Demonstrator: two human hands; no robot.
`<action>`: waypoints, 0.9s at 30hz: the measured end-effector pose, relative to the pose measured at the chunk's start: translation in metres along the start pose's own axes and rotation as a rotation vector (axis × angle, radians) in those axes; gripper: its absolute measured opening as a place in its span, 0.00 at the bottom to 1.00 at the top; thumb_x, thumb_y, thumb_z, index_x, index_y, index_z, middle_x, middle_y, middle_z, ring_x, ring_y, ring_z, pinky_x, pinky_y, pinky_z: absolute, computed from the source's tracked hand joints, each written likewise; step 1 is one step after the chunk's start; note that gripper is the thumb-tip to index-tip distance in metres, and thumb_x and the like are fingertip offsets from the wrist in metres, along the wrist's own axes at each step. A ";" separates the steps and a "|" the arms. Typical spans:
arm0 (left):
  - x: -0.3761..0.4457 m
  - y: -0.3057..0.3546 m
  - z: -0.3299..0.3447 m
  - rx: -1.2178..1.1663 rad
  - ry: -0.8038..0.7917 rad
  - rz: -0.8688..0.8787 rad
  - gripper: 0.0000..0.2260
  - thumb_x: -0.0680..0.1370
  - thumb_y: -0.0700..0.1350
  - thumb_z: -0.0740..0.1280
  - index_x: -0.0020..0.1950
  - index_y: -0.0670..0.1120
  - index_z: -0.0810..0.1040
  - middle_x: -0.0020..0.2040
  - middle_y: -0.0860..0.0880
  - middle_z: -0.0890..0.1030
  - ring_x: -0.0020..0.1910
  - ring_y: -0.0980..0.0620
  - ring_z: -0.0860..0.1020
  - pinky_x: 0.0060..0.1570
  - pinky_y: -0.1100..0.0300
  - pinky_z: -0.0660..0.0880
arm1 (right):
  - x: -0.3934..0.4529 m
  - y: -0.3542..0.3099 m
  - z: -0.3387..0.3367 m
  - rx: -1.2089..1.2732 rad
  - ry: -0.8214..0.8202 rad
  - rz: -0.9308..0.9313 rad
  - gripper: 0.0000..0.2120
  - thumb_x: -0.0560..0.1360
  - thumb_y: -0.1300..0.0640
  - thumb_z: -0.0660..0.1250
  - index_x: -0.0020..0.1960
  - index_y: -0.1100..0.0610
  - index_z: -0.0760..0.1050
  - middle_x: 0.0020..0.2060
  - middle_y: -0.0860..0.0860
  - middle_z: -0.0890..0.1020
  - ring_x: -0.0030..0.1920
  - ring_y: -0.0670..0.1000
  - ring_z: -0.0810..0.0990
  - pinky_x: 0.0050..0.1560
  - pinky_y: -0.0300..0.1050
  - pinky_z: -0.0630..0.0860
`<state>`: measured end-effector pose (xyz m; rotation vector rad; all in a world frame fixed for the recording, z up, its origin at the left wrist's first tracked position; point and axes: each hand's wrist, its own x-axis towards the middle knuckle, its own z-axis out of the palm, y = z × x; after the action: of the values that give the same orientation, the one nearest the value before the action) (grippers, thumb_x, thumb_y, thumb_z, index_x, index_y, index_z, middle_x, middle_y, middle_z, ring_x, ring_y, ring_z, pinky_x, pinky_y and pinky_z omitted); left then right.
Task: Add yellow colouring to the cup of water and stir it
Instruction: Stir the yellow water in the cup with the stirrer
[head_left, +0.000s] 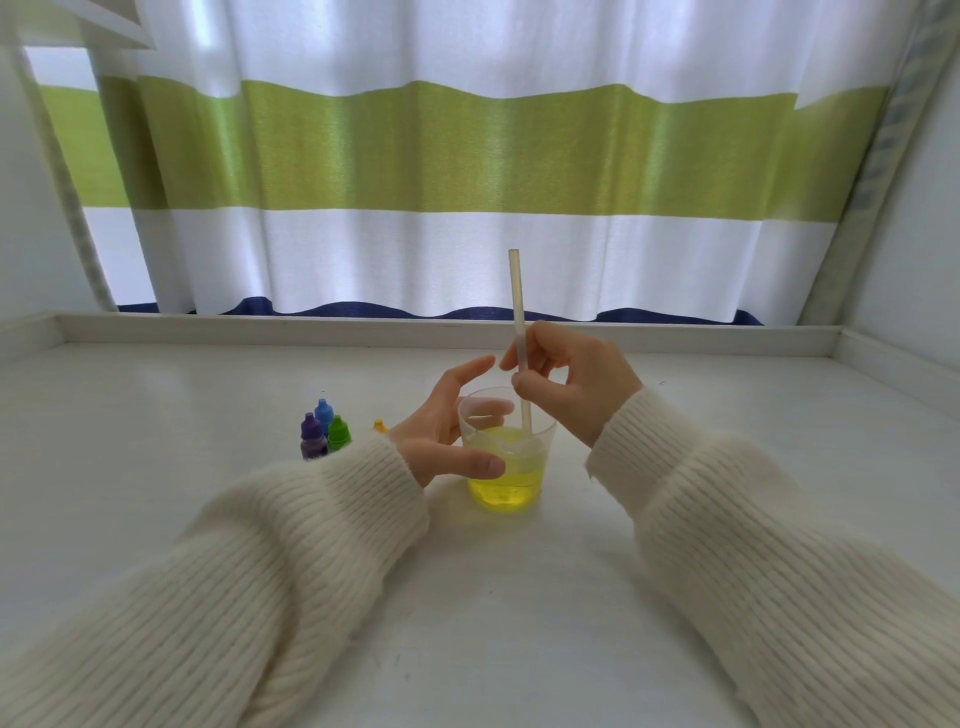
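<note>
Head view: you sat at a white table (156, 395) with both arms in a fuzzy cream sweater.
Cup: the clear cup (506, 447) stood on the table right in front of you, between your two hands.
Water: it was yellow (506, 483) and filled the cup about half way.
Straw: a pale straw (518, 332) stood almost straight up, with its bottom end down in the yellow water.
Right hand: your right hand (576, 384) pinched the straw in its fingers, just above the cup.
Left hand: your left hand (447, 431) curled round the left side of the cup, thumb on the near side and some fingers behind it; the top finger stuck out and touched nothing.
Bottles: a purple bottle (312, 439), a blue bottle (323, 413) and a green bottle (338, 434) stood close together, left of the cup.
Yellow bottle: only the tip of a yellow bottle (380, 426) peeked out behind your left wrist.
Curtain: a white and green curtain (467, 156) hung behind the table.
</note>
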<state>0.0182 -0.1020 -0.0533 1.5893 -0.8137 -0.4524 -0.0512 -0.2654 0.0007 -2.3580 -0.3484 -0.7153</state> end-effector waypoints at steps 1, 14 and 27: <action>0.000 0.000 0.000 0.001 -0.001 0.002 0.40 0.60 0.36 0.74 0.57 0.70 0.60 0.57 0.57 0.74 0.55 0.62 0.74 0.45 0.65 0.76 | 0.000 0.000 0.001 0.023 -0.005 0.003 0.04 0.69 0.57 0.65 0.42 0.50 0.75 0.36 0.47 0.79 0.39 0.44 0.77 0.46 0.41 0.76; 0.003 -0.006 -0.003 0.074 -0.016 0.051 0.39 0.61 0.36 0.74 0.50 0.78 0.64 0.50 0.63 0.78 0.52 0.67 0.75 0.41 0.68 0.75 | 0.001 -0.007 0.004 0.141 -0.054 0.003 0.04 0.71 0.56 0.68 0.46 0.51 0.76 0.38 0.45 0.80 0.41 0.44 0.79 0.48 0.34 0.73; 0.001 0.000 0.005 -0.042 0.040 0.026 0.37 0.57 0.46 0.75 0.57 0.69 0.60 0.56 0.58 0.73 0.56 0.59 0.72 0.45 0.63 0.75 | 0.001 0.001 -0.006 -0.019 -0.040 -0.032 0.04 0.72 0.56 0.66 0.47 0.52 0.75 0.39 0.49 0.81 0.41 0.46 0.78 0.46 0.35 0.74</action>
<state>0.0151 -0.1058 -0.0540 1.5430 -0.7888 -0.4158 -0.0520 -0.2700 0.0044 -2.3923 -0.3985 -0.6903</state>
